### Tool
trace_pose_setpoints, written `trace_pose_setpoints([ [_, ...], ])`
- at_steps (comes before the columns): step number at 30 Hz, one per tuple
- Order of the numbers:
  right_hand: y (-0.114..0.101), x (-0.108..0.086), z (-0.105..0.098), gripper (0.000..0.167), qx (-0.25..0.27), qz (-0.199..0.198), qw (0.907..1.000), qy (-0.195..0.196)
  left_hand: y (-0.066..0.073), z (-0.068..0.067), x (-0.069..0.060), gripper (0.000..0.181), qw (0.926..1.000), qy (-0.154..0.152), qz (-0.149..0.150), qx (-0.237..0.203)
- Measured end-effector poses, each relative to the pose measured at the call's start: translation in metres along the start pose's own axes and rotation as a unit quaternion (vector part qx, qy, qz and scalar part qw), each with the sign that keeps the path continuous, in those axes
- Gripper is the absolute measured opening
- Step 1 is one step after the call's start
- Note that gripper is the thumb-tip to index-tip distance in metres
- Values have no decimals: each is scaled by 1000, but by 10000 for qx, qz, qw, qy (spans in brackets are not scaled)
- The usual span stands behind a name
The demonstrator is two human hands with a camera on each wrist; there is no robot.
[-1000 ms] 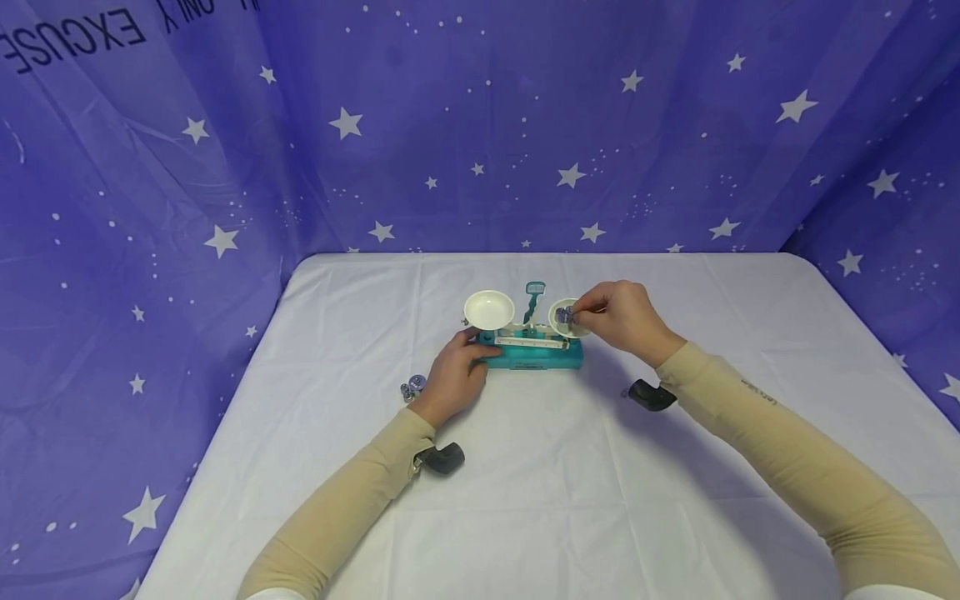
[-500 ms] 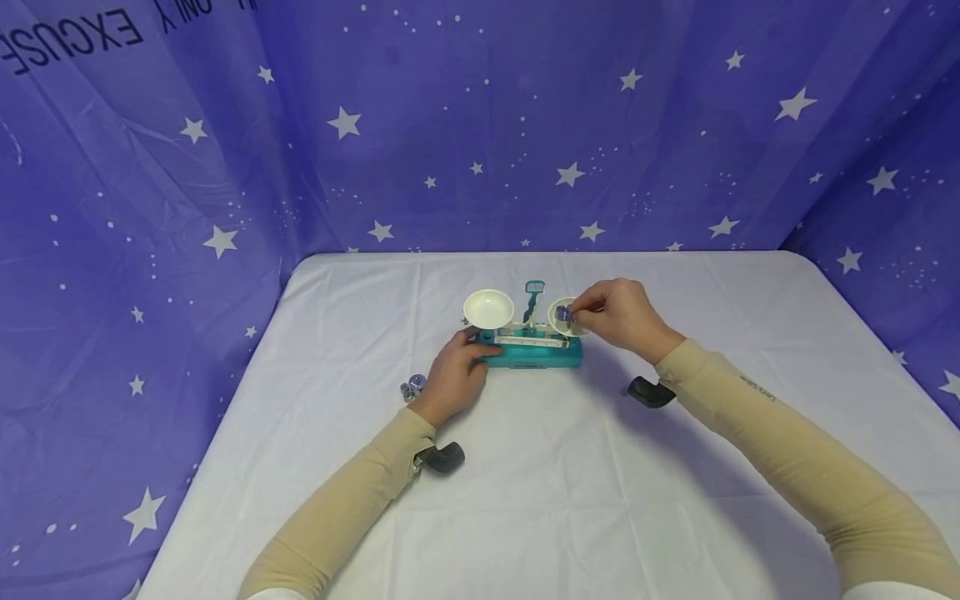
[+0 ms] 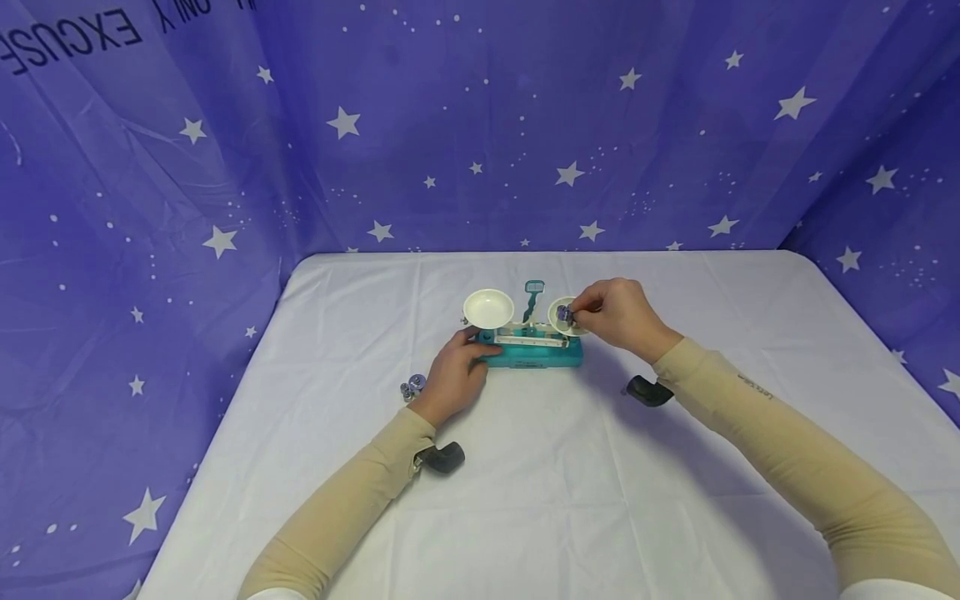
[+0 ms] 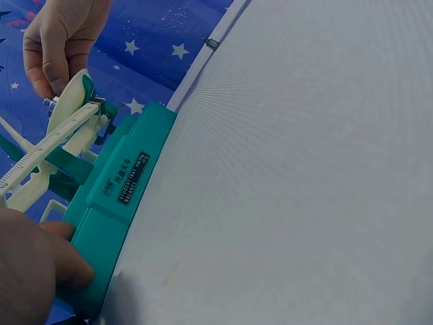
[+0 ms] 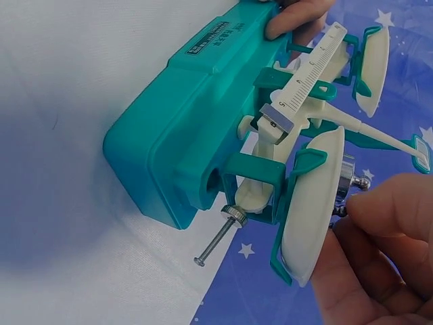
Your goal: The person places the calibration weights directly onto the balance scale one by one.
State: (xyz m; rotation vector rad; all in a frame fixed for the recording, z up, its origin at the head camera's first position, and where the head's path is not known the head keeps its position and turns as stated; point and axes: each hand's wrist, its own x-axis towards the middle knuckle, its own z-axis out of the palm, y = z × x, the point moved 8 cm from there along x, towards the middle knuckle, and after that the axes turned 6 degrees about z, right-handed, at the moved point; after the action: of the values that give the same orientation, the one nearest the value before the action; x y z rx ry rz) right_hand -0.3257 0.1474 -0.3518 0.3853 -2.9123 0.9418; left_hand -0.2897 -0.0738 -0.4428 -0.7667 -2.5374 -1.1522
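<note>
A teal balance with two white pans stands on the white table. My left hand grips the left end of its base, thumb on the front side, as the left wrist view also shows on the teal base. The left pan holds nothing. At the right pan, my right hand pinches the knob of a small metal weight between thumb and finger. Another metal weight stands beside it in that pan. In the head view my right hand is above the pan's right side.
Several metal weights stand on the white tablecloth, left of my left hand. A blue curtain with stars hangs behind the table. Black wrist-mounted pieces stick out below both wrists.
</note>
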Motion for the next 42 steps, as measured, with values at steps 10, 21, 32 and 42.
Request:
trace_pose_setpoints([
  [10,8,-5,-16,14,11,162,9997,171,0,0,0,32,10000,-75,-46,-6],
  [21,44,-33,-41,14,14,521,9978,412,0,1,1,32,10000,-64,-49,19],
  [32,83,-59,-21,13,134,816,9965,143,0,0,0,31,9999,-73,-116,-5],
  [42,102,-76,3,9,257,884,9957,38,1,-1,0,32,9999,-96,-95,-12],
])
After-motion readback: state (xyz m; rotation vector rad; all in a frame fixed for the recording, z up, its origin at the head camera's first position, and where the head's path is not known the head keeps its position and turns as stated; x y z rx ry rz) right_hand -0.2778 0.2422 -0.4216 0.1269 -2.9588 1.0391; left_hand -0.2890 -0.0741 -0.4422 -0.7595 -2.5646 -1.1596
